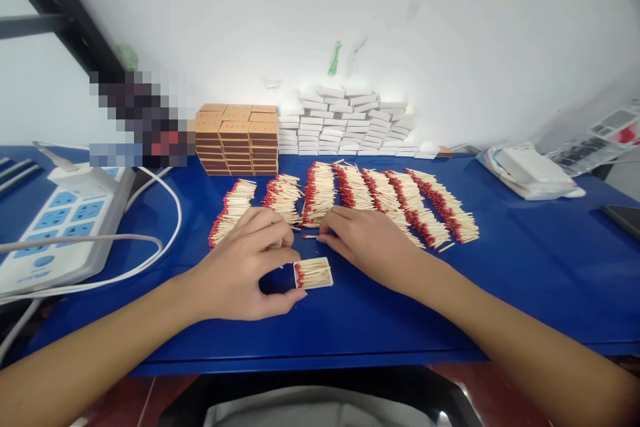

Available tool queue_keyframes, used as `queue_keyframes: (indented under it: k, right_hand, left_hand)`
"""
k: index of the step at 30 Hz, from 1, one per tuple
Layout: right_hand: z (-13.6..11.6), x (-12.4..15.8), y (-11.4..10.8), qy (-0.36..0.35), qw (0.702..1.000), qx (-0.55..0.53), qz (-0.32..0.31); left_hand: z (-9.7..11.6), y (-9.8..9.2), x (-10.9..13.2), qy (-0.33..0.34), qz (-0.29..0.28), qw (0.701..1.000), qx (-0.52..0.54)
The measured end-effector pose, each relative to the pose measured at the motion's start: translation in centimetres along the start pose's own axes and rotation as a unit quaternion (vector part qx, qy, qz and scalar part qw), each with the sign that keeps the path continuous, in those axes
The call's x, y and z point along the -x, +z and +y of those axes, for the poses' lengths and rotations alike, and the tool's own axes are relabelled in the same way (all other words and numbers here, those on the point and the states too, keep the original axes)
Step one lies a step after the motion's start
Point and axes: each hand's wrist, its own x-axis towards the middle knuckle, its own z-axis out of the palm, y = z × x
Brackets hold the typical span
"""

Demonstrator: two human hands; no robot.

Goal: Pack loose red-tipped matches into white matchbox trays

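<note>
Both forearms are bare, no sleeves, watch or rings on the left hand (240, 273) or right hand (373, 240).

A pixelated patch (143, 121) hides something behind the cables.
</note>
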Motion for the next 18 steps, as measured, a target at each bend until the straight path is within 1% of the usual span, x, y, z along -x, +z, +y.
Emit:
queue_keyframes:
  k: [5,10,14,18]
  right_hand:
    - [0.1,0.3,-0.3,0.001,1.000,0.013,-0.004]
    - [0.9,0.6,-0.7,-0.011,1.000,-0.017,0.024]
    - [0.8,0.5,-0.6,-0.021,0.999,-0.039,0.002]
    - [0.3,0.2,-0.3,-0.011,1.000,-0.019,-0.019]
  left_hand:
    - [0.0,0.0,0.1,-0.021,0.019,1.000,-0.010]
    - [0.1,0.0,0.1,-0.016,0.027,0.999,-0.014]
    - [0.1,0.1,0.1,-0.011,0.027,0.999,-0.012]
    - [0.1,0.0,0.1,-0.018,0.025,0.999,-0.015]
